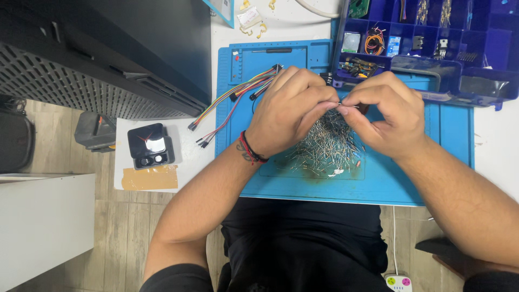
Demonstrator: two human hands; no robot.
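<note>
While our left hand (289,111) and right hand (386,113) pinch one thin wire lead (346,105) between fingertips above the lead pile (327,146), we judge steady, gentle pressure avoids bending it.

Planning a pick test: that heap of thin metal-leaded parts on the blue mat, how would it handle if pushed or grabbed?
The heap is thin crossed wire leads, so it probably snags and lifts in clumps. Each piece looks light and easily bent. Pushed, it would likely spread across the blue mat rather than roll.
</note>
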